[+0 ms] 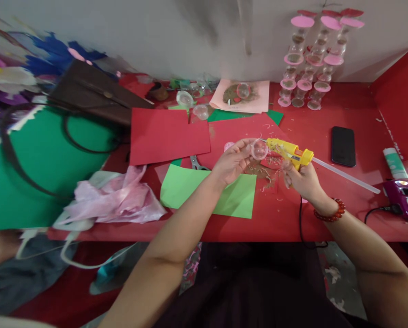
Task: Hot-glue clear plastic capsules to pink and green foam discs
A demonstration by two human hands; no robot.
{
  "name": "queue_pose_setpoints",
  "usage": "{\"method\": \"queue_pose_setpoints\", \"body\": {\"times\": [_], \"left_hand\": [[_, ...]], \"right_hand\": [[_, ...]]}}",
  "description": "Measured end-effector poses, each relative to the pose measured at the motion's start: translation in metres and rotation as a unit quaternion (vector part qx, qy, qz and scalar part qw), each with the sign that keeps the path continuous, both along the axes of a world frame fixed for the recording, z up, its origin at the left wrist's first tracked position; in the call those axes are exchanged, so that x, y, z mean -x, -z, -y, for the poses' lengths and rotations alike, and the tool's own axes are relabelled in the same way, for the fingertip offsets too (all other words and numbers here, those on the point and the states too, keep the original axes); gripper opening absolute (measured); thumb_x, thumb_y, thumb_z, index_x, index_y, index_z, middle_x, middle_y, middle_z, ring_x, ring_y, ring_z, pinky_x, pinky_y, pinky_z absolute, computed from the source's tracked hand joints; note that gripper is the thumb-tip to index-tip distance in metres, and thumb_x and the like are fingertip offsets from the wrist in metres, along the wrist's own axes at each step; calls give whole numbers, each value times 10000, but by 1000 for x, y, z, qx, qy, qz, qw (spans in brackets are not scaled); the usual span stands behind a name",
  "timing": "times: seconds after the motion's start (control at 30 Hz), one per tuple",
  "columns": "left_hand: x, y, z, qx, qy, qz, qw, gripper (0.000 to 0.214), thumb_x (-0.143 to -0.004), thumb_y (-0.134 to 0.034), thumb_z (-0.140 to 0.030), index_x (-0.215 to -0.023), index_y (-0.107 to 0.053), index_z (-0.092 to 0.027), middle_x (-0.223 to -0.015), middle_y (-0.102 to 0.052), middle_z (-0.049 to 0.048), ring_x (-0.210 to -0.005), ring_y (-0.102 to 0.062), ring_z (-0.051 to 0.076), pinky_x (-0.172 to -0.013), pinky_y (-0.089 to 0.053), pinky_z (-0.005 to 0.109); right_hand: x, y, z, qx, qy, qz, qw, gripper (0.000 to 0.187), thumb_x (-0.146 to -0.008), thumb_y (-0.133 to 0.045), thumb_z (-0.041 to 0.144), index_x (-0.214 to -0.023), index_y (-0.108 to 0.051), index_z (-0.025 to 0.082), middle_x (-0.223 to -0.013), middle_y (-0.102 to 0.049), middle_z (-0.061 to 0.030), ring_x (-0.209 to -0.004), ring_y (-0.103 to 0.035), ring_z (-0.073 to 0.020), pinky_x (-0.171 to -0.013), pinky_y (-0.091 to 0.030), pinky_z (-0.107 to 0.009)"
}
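Note:
My left hand [231, 162] pinches a small clear plastic cup [259, 149] and holds it above the red table [327, 127]. A yellow glue gun [289, 153] is gripped in my right hand [301, 178], with its nozzle touching the cup's rim. A clear glue stick [347, 176] juts out of the gun's back to the right. A red bead bracelet [331, 213] circles my right wrist. Brown shreds [262, 173] lie on the table under the hands.
Red [166, 134] and green paper sheets [193, 187], scissors [197, 163], a crumpled pink bag [115, 198], a black phone [343, 146], a white tube [394, 163], a purple device [404, 197] and stacked cup columns [306, 68] lie around. A brown bag [94, 93] sits back left.

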State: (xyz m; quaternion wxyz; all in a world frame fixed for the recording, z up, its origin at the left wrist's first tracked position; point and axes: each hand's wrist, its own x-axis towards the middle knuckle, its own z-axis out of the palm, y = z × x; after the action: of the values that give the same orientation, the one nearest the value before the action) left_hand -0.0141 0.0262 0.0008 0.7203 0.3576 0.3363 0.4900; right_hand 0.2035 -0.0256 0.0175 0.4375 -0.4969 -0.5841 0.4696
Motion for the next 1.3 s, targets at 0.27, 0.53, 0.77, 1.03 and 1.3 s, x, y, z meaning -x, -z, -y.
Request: {"method": "queue_pose_setpoints", "body": {"times": [0.27, 0.53, 0.77, 1.03, 1.3], "left_hand": [[0, -1, 0, -8, -4, -4, 1000, 231, -828, -841, -200, -1053, -788, -195, -1062, -797, 57, -975, -748, 159, -913, -579, 282], [2, -1, -1, -1, -4, -2, 1000, 227, -833, -829, -175, -1055, -788, -188, -1127, -792, 64, -1016, -748, 165, -945, -578, 291], [3, -3, -1, 5, -2, 6, 1000, 257, -803, -865, -200, -1050, -799, -181, -1111, -799, 60, -1008, -759, 171, -952, -584, 292], [2, -8, 0, 15, 1, 5, 1000, 197, -833, -839, -185, -1028, -812, -186, -1068, -811, 60, -994, -773, 173, -963, -588, 290], [1, -12, 1, 27, -31, 5, 999, 126, -870, -758, -131, -966, -828, -171, -994, -821, 65, -926, -778, 162, -922, -607, 272]], "right_hand": [[1, -2, 0, 13, 10, 14, 1000, 445, -887, -658, 663, -851, -655, 219, -425, -427, 96, -354, -454, -105, -400, -382, -258], [-1, -2, 1, 13, 8, 24, 1000, 436, -904, -650, 641, -800, -640, 218, -429, -439, 84, -366, -448, -96, -410, -396, -248], [0, -1, 0, 9, 11, 29, 999, 435, -916, -638, 630, -834, -653, 202, -441, -432, 88, -371, -435, -92, -415, -396, -242], [0, -4, 1, 16, 13, 36, 999, 431, -904, -634, 624, -842, -663, 198, -439, -426, 85, -359, -446, -101, -410, -398, -252], [0, -4, 1, 4, 10, 35, 999, 425, -910, -631, 617, -880, -667, 194, -436, -433, 90, -364, -445, -102, -414, -395, -250]]}}
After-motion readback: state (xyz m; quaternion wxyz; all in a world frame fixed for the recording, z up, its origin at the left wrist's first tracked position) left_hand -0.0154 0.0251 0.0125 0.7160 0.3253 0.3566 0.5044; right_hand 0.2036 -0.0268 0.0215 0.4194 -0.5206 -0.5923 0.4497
